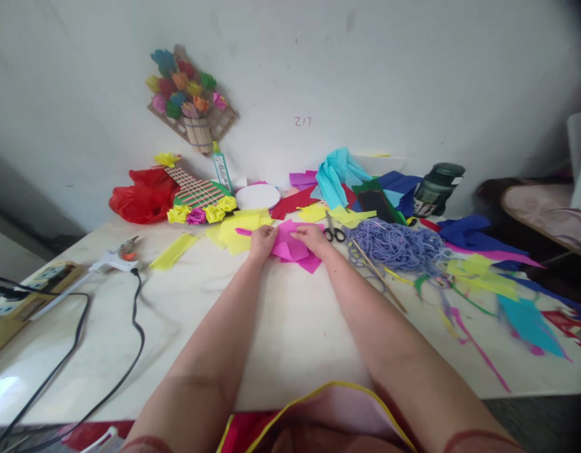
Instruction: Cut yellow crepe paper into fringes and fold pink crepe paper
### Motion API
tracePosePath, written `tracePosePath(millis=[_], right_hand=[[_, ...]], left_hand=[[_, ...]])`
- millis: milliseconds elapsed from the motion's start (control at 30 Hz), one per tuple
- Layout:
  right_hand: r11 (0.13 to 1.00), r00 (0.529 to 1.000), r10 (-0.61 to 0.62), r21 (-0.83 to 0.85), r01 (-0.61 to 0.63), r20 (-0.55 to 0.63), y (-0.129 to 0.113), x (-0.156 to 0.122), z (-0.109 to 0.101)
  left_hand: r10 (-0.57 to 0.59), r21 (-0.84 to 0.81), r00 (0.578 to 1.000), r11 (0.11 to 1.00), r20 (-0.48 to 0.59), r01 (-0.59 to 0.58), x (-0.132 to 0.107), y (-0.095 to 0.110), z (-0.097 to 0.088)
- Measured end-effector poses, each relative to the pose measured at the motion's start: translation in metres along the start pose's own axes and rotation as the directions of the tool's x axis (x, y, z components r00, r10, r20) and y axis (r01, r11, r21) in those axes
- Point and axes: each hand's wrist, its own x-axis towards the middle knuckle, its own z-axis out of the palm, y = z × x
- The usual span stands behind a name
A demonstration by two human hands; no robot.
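Note:
Pink crepe paper (293,246) in several overlapping pieces lies at the middle of the table, between my two hands. My left hand (263,242) pinches its left side, fingers closed. From the upper right, my right hand (311,239) grips the same pink paper between thumb and fingers. A narrow pink strip (243,232) pokes out just left of my left hand. Yellow paper sheets (238,229) lie behind that hand. Black-handled scissors (335,234) rest right beside my right hand.
A tangle of purple string (398,245) and a thin stick (379,277) lie to the right. A glue gun (118,258) and a power strip (33,302) with cords are at left. Paper-flower crafts (200,195) and a dark green jar (439,189) stand along the wall.

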Motion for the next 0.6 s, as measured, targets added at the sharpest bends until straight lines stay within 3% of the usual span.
tracePosePath(millis=[133,300,600], right_hand=[[0.997,0.999,0.031,0.068,-0.029,-0.029,0.0019,0.0008,0.0008],[0.981,0.996,0.055,0.191,-0.042,-0.066,0.0061,0.0041,0.0006],[0.985,0.999,-0.035,0.168,0.031,0.017,0.0099,0.0056,-0.0031]], left_hand=[[0.055,0.108,0.998,0.993,0.003,-0.055,-0.0015,0.0019,0.0006],[0.053,0.119,0.998,0.992,-0.020,-0.051,-0.0030,0.0044,0.0005],[0.039,0.133,0.999,0.990,-0.012,-0.037,-0.0012,0.0007,0.0000]])
